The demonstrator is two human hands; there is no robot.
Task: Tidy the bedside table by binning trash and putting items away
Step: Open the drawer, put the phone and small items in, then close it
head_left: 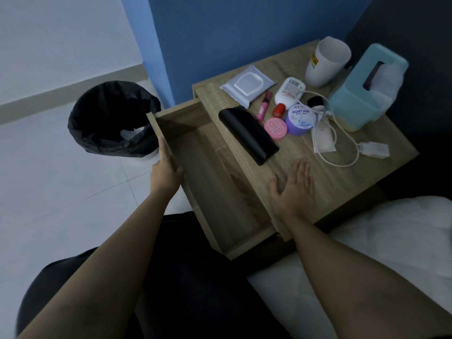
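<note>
1 drawer open, front edge gripped by left hand | right hand laid flat at desk near edge | 2 jars mid-desk: pink jar, purple jar | 1 cup at far corner | 1 bin on floor

There were one bin, one drawer, one cup, one tissue box, one wipes pack, one purple jar, one pink compact and one black case.

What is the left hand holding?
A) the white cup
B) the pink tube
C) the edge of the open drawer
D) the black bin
C: the left hand grips the front edge of the open drawer; the right hand lies flat on the bedside table.
</note>
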